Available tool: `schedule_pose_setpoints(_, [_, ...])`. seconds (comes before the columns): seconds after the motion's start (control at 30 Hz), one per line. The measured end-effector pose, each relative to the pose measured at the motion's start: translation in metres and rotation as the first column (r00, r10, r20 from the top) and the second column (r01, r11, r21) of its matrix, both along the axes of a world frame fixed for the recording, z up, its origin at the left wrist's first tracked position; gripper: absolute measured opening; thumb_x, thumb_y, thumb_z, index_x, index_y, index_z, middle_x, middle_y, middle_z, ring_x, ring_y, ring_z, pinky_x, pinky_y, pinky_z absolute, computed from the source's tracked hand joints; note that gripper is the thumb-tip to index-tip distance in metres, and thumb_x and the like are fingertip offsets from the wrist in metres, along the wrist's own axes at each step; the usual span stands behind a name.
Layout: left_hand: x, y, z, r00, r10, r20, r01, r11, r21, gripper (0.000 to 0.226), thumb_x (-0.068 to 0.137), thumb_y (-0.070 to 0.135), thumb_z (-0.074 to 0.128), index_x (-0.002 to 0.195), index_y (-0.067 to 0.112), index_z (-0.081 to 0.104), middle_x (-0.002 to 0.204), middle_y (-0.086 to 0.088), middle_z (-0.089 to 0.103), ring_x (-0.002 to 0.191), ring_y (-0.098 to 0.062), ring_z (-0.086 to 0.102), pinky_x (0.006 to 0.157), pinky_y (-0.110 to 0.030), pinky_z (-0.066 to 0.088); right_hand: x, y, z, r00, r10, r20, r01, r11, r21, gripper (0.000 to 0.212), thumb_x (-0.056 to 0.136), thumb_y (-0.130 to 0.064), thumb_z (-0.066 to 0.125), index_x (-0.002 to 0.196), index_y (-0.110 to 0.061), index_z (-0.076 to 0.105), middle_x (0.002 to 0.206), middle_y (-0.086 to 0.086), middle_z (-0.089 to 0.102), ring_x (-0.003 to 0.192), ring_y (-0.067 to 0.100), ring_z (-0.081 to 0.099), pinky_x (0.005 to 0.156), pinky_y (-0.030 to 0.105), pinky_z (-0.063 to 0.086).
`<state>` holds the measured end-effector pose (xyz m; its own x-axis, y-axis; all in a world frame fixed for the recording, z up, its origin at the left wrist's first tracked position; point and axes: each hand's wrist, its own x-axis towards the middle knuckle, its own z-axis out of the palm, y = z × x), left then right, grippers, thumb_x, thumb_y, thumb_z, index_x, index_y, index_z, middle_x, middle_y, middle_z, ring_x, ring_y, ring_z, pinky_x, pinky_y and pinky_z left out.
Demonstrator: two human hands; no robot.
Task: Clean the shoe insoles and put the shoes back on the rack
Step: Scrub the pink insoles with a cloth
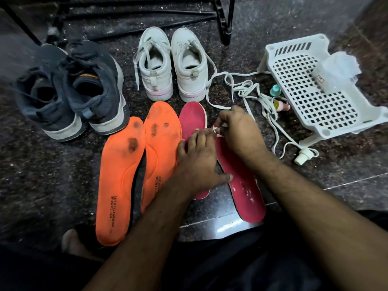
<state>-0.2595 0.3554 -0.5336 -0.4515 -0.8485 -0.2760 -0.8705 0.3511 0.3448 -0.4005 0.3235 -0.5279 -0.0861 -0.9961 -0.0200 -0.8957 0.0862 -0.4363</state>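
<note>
In the head view, a small pale scrap (215, 129) was pinched between the fingertips of the right hand (237, 131) and the left hand (197, 158), both curled round it. Directly beneath that grip lay the right pink insole (243, 185), its long axis running away from the person, toe end hidden under the hands. Left of the grip lay another pink insole (192, 116) and two orange insoles (119, 177), similarly aligned. Beyond stood white shoes (172, 66). The surface was dark speckled stone floor (52, 175).
</note>
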Motion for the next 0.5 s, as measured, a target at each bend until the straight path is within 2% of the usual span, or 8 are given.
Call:
schedule_pose_setpoints(0.07, [0.001, 0.001, -0.001, 1.000, 0.004, -0.011, -0.004, 1.000, -0.001, 0.118, 0.068, 0.071, 0.071, 0.155, 0.017, 0.013, 0.162, 0.001, 0.009, 0.152, -0.021, 0.002, 0.119, -0.051, 0.007, -0.004, 0.002, 0.006, 1.000, 0.004, -0.012, -0.004, 0.998, 0.057, 0.016, 0.082, -0.020, 0.073, 0.072, -0.026, 0.063, 0.073, -0.010, 0.051, 0.066, 0.007, 0.058, 0.059, 0.019, 0.045])
schedule_pose_setpoints(0.1, [0.000, 0.001, -0.001, 1.000, 0.008, -0.020, -0.008, 1.000, 0.003, 0.118, 0.068, 0.071, 0.071, 0.155, 0.017, 0.012, 0.162, 0.002, 0.008, 0.152, -0.020, 0.001, 0.120, -0.051, 0.006, -0.007, 0.007, 0.009, 0.999, 0.026, -0.035, -0.022, 0.993, 0.114, 0.024, 0.081, -0.016, 0.073, 0.065, -0.027, 0.059, 0.063, -0.013, 0.050, 0.055, -0.004, 0.052, 0.051, 0.010, 0.037])
schedule_pose_setpoints(0.13, [0.000, 0.001, -0.002, 1.000, 0.011, -0.026, -0.011, 1.000, 0.011, 0.119, 0.068, 0.070, 0.072, 0.156, 0.016, 0.012, 0.163, 0.003, 0.008, 0.152, -0.019, 0.001, 0.120, -0.050, 0.006, -0.009, 0.015, 0.010, 0.998, 0.055, -0.043, -0.045, 0.980, 0.193, 0.029, 0.080, -0.013, 0.071, 0.059, -0.028, 0.057, 0.055, -0.015, 0.050, 0.048, -0.008, 0.050, 0.046, 0.006, 0.032])
schedule_pose_setpoints(0.2, [-0.001, -0.001, -0.002, 1.000, 0.015, -0.025, -0.014, 1.000, 0.020, 0.120, 0.067, 0.069, 0.073, 0.156, 0.016, 0.012, 0.163, 0.003, 0.007, 0.152, -0.018, 0.001, 0.120, -0.050, 0.005, -0.011, 0.034, 0.012, 0.995, 0.096, -0.031, -0.082, 0.949, 0.304, 0.032, 0.076, -0.010, 0.070, 0.055, -0.031, 0.057, 0.050, -0.016, 0.054, 0.048, -0.009, 0.054, 0.051, 0.011, 0.041])
schedule_pose_setpoints(0.23, [-0.001, -0.001, -0.001, 1.000, 0.014, -0.022, -0.014, 1.000, 0.021, 0.120, 0.066, 0.068, 0.074, 0.156, 0.015, 0.013, 0.163, 0.003, 0.008, 0.152, -0.019, 0.001, 0.120, -0.051, 0.006, -0.011, 0.040, 0.012, 0.994, 0.104, -0.044, -0.086, 0.947, 0.311, 0.030, 0.075, -0.012, 0.071, 0.056, -0.032, 0.057, 0.051, -0.016, 0.054, 0.050, -0.007, 0.054, 0.054, 0.015, 0.043])
schedule_pose_setpoints(0.3, [-0.003, -0.002, 0.000, 1.000, 0.011, -0.011, -0.011, 1.000, 0.023, 0.119, 0.066, 0.067, 0.074, 0.154, 0.015, 0.014, 0.162, 0.002, 0.008, 0.151, -0.020, 0.002, 0.120, -0.051, 0.008, -0.010, 0.038, 0.012, 0.987, 0.112, -0.114, -0.085, 0.971, 0.221, 0.022, 0.077, -0.019, 0.073, 0.064, -0.030, 0.059, 0.056, -0.015, 0.051, 0.059, -0.002, 0.055, 0.056, 0.017, 0.039])
schedule_pose_setpoints(0.4, [-0.005, -0.001, 0.004, 1.000, 0.012, 0.012, -0.012, 1.000, 0.020, 0.118, 0.068, 0.067, 0.074, 0.154, 0.014, 0.013, 0.161, 0.000, 0.008, 0.151, -0.022, 0.004, 0.119, -0.050, 0.010, -0.006, 0.010, 0.011, 0.986, 0.064, -0.152, -0.062, 0.998, 0.022, 0.007, 0.081, -0.031, 0.074, 0.078, -0.028, 0.068, 0.078, -0.006, 0.062, 0.088, 0.021, 0.059, 0.068, 0.029, 0.042])
schedule_pose_setpoints(0.5, [-0.006, 0.002, 0.006, 1.000, 0.022, 0.005, -0.022, 1.000, 0.021, 0.116, 0.069, 0.066, 0.074, 0.155, 0.013, 0.015, 0.162, 0.000, 0.009, 0.151, -0.021, 0.003, 0.119, -0.049, 0.010, -0.006, -0.011, 0.009, 0.995, -0.016, -0.098, 0.014, 1.000, -0.015, 0.009, 0.079, -0.037, 0.076, 0.084, -0.031, 0.073, 0.088, -0.005, 0.064, 0.097, 0.022, 0.056, 0.081, 0.036, 0.044])
